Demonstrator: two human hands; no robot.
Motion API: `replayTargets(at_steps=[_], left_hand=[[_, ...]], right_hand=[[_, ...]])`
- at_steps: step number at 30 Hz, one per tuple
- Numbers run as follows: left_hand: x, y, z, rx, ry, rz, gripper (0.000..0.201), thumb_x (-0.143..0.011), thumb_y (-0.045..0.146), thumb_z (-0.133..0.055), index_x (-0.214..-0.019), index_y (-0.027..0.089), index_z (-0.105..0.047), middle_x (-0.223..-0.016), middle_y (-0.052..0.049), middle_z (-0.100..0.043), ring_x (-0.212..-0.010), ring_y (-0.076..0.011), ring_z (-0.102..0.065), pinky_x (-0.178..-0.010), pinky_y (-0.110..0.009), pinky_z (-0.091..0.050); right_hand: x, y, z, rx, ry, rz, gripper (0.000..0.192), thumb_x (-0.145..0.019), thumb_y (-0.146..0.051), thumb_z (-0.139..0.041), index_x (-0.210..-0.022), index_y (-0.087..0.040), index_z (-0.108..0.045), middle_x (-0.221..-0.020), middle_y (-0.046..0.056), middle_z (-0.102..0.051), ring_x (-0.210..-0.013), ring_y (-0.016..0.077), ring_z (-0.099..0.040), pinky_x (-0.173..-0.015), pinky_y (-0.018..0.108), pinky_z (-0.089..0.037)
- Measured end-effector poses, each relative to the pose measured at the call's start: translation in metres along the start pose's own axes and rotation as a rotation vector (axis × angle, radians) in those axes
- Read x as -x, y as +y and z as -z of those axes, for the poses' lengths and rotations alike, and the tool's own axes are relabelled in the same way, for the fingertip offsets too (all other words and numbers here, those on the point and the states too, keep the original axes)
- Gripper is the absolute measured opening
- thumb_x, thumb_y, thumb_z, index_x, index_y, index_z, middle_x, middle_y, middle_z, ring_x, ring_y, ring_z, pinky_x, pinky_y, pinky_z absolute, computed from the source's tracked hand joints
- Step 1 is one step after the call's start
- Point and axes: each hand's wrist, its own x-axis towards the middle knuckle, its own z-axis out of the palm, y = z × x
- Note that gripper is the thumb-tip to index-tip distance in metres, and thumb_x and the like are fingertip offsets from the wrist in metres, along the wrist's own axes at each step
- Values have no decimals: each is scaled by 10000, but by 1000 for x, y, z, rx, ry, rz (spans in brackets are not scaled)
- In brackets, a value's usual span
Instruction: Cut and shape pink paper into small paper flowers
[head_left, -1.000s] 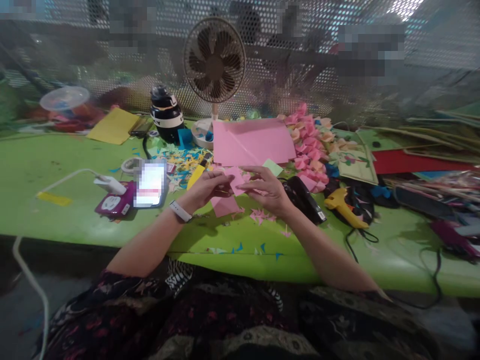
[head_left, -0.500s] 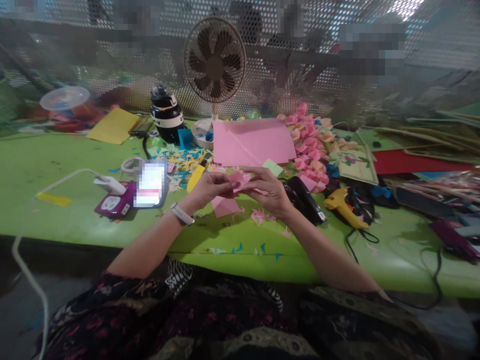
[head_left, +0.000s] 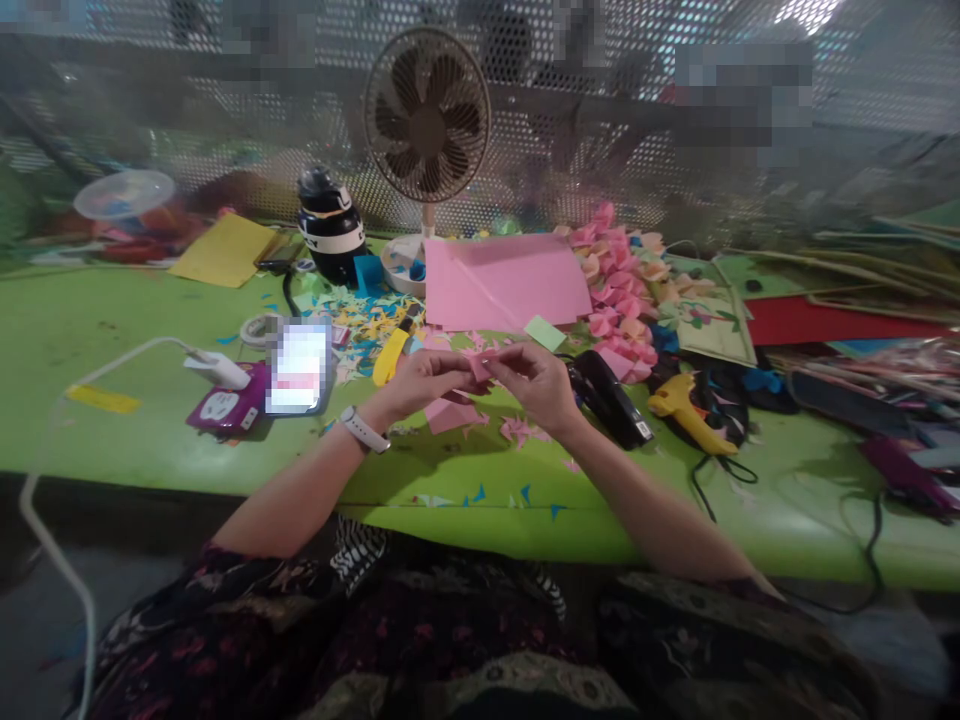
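Pinching a small pink paper (head_left: 484,366) between the fingertips of both hands calls for a light, even touch: the left hand (head_left: 424,385) grips one side of it with thumb and fingers, and the right hand (head_left: 538,388) grips the other, its fingers curled in. The paper is held above the tabletop (head_left: 142,330), around mid-width, between the back edge and the front edge, with a pink square (head_left: 450,412) lying nearer the front edge, partly hidden by the left hand. To handle it well, one hand should anchor the piece while the other shapes it, edges lined up before any pressing, since thin paper would probably keep a stray crease; both hands are best kept clear of the pink scraps (head_left: 523,430) towards the front edge. Compared with a second ago, when the paper showed a flat face beside extended right fingers, it is now bent and mostly covered by the fingertips, and those right fingers have drawn in. The pink sheets (head_left: 502,285) nearer the back edge lie as they did.
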Motion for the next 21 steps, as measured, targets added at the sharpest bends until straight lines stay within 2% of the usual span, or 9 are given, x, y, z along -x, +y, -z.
replayTargets(at_steps=[6, 10, 14, 21], left_hand=[[1, 1, -1, -6, -6, 10, 345, -757, 408, -795, -959, 133, -746, -951, -110, -778, -892, -207, -749, -827, -350, -605], [0, 0, -2, 14, -12, 8, 416, -719, 471, -818, -949, 130, -754, -918, -107, -780, -872, -210, -752, -811, -353, -617], [-1, -1, -2, 25, -12, 11, 408, -718, 460, -823, -935, 122, -753, -899, -113, -779, -872, -217, -753, -821, -372, -620], [0, 0, -2, 41, -6, 32, 363, -735, 436, -816, -905, 124, -738, -884, -110, -782, -857, -212, -757, -809, -362, -623]], right_hand=[[0, 1, 0, 12, 3, 16, 233, -809, -415, -744, -822, -193, -671, -823, 43, -741, -741, 162, -694, -722, 345, -590], [0, 1, 1, 6, -7, 17, 218, -816, -388, -738, -832, -181, -673, -826, 52, -737, -741, 166, -692, -713, 345, -583], [1, -2, 1, 7, -11, 19, 252, -813, -418, -743, -825, -176, -671, -817, 57, -723, -733, 170, -684, -707, 351, -577], [-3, -2, 4, -76, -7, -98, 390, -787, -535, -742, -900, -196, -586, -825, 24, -653, -717, 142, -627, -655, 302, -538]])
